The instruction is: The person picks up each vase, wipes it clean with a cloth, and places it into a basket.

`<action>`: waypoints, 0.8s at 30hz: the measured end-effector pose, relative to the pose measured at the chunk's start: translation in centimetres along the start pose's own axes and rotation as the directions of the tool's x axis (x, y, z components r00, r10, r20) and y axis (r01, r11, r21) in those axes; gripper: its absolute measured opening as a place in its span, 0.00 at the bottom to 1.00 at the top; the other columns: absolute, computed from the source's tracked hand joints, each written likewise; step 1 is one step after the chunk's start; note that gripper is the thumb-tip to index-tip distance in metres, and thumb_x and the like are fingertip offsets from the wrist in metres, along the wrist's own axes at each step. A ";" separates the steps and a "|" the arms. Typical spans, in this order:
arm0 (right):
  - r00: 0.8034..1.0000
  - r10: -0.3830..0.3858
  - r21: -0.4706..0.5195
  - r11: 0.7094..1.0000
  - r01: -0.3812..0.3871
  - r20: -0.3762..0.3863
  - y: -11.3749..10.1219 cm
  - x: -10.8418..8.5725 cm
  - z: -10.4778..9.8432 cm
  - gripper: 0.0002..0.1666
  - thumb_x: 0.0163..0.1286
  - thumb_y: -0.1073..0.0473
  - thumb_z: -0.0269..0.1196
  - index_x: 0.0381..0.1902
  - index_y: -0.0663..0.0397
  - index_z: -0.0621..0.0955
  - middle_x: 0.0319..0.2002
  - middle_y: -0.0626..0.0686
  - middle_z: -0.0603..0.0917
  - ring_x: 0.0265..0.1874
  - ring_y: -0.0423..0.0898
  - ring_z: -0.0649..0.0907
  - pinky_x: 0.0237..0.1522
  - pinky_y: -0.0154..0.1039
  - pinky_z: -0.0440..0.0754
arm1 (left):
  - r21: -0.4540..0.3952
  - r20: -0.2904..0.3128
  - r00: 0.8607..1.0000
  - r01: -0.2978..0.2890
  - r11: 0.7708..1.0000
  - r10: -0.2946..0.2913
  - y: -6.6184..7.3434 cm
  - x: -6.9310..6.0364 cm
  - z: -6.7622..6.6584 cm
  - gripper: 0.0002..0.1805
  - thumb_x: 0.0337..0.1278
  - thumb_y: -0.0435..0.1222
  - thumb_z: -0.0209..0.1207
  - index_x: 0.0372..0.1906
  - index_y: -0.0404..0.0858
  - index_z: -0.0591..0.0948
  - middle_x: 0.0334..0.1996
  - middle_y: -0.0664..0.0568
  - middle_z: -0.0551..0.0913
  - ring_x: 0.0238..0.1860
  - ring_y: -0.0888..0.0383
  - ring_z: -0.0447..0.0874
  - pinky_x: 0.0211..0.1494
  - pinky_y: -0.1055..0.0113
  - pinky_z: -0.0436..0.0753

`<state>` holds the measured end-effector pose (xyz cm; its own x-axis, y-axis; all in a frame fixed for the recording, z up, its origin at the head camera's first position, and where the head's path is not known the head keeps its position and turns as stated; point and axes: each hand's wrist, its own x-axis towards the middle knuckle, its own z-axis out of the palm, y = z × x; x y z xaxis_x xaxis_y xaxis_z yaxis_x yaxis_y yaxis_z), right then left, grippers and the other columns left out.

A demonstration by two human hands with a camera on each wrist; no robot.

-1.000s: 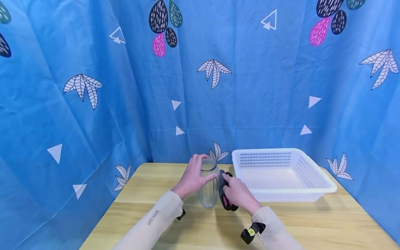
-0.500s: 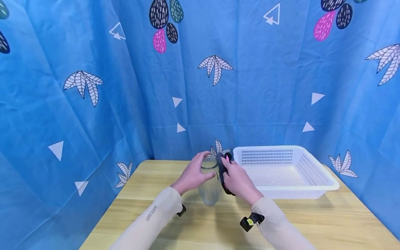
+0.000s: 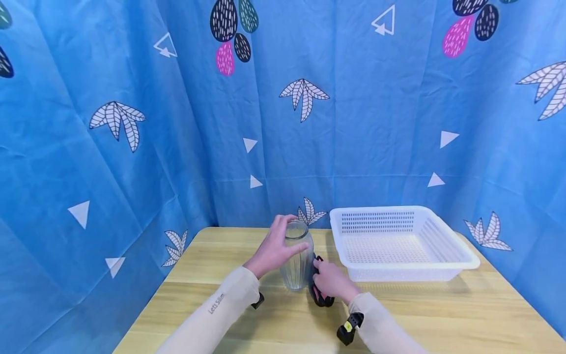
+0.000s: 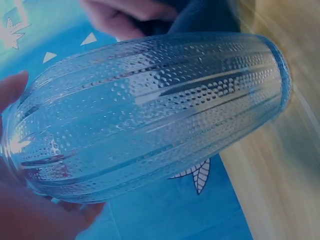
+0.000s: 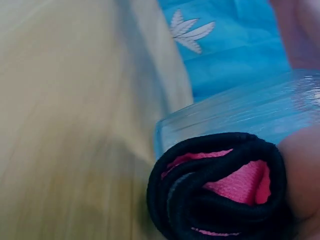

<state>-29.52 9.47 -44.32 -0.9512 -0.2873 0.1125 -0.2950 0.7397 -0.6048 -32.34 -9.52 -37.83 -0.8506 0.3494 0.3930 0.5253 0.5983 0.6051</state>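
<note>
A clear ribbed glass vase (image 3: 294,269) is upright over the wooden table; whether its base touches the wood I cannot tell. Around its upper part, close to the rim, curl the fingers and thumb of my left hand (image 3: 275,250). Raised dots and ribs cover the glass (image 4: 150,115) in the left wrist view. My right hand (image 3: 332,281) grips a folded dark cloth with black edging and a pink inner side (image 3: 324,299), held along the vase's right side, low down. From the right wrist, the cloth's rolled end (image 5: 240,182) shows loops of black trim, with the vase behind it.
A white perforated plastic basket (image 3: 411,268) stands on the table to the right, beyond my right hand. The wooden table (image 3: 442,314) meets a blue patterned curtain (image 3: 353,147) at its back and sides.
My right hand rose with the cloth to the vase's rim half a second ago, and is now back down near its lower side. The left hand keeps its hold on the vase.
</note>
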 end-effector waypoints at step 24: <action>0.919 -0.169 -0.142 0.982 0.126 -0.355 -5.6 -1.9 -6.0 0.34 0.68 0.66 0.58 0.73 0.55 0.71 0.53 0.68 0.81 0.45 0.59 0.84 0.48 0.57 0.82 | -0.007 0.028 0.999 -0.034 0.999 0.035 0.6 -0.4 -0.9 0.43 0.56 0.46 0.70 0.74 0.48 0.63 0.64 0.48 0.67 0.66 0.49 0.72 0.68 0.48 0.73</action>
<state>-26.61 9.54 -36.38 -0.8568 -0.1730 0.4857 -0.4221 0.7765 -0.4679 -31.66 -9.92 -36.97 -0.8322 0.3901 0.3940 0.5545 0.5806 0.5962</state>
